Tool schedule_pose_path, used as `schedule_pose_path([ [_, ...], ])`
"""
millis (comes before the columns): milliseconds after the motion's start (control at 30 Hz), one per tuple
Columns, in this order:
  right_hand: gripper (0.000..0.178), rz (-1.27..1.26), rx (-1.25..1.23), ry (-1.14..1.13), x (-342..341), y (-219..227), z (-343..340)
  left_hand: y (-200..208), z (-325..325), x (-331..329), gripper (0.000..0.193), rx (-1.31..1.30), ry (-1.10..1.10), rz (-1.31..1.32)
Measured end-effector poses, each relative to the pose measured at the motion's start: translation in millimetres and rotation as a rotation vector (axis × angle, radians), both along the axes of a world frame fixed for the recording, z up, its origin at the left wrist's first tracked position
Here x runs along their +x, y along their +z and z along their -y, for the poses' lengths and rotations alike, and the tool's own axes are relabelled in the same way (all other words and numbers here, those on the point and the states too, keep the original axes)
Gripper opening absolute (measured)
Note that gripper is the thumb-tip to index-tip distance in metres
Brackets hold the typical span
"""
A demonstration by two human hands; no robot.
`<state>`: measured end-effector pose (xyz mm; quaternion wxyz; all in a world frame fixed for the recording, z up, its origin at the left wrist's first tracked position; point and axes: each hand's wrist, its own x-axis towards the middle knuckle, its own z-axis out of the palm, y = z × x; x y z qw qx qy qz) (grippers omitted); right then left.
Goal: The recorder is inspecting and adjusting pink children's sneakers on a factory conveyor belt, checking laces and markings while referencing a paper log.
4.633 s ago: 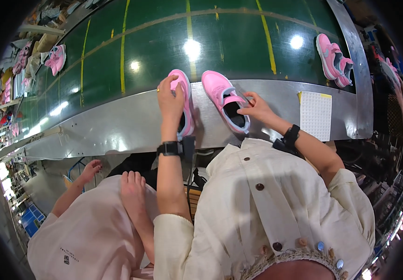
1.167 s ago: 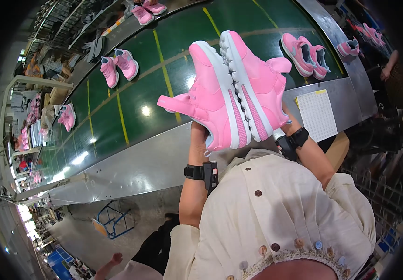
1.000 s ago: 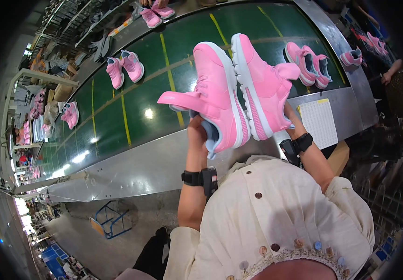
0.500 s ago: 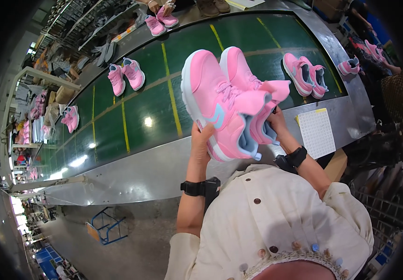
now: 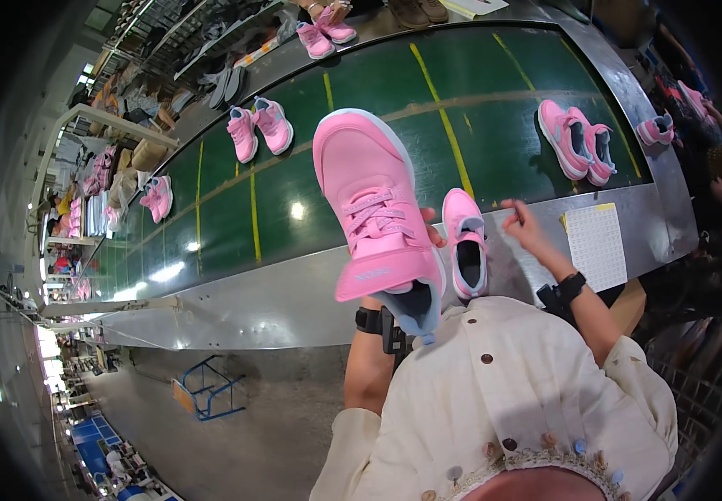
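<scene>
A pink sneaker (image 5: 369,167) with a white sole, pink laces and a grey-blue lining is held up close, its toe pointing away. My left hand (image 5: 433,230) is closed on it, mostly hidden behind the shoe with a few fingertips showing at its right side. A second pink sneaker (image 5: 454,215) rests on the metal table edge (image 5: 294,288), its dark insole visible. Just right of that shoe, my right hand (image 5: 528,230) is open with fingers apart, touching nothing that I can see.
Pairs of pink sneakers stand on the green belt (image 5: 361,92), one pair (image 5: 574,142) at the right, another (image 5: 259,129) at the left. A printed white sheet (image 5: 596,244) lies on the metal edge. Across the belt, another person's hands (image 5: 331,12) touch pink shoes. A blue-framed stool (image 5: 210,388) is on the floor.
The two sneakers held together are now apart: one is on the metal edge, released by my right hand. My left hand has tilted the other closer to me. The view has shifted slightly.
</scene>
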<state>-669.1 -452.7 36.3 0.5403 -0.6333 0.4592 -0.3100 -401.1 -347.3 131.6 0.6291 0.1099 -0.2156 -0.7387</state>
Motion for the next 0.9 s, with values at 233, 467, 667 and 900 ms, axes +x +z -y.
schedule_pose_path([
  [233, 0.031, 0.135, -0.198, 0.083, 33, 171, -2, 17, 2, -18, 0.064, 0.125, -0.007, 0.069],
  [467, 0.023, 0.249, -0.488, 0.109, 65, 185, 11, 17, 4, -19, 0.056, 0.258, 0.225, 0.181],
  [667, 0.020, 0.290, 0.132, -0.028, 37, 115, 25, 48, 18, -36, 0.063, 0.385, 0.352, 0.519],
  [900, 0.023, -0.191, -0.051, 0.314, 0, 50, -18, -45, 23, -16, 0.070, 0.454, 0.236, 0.255],
])
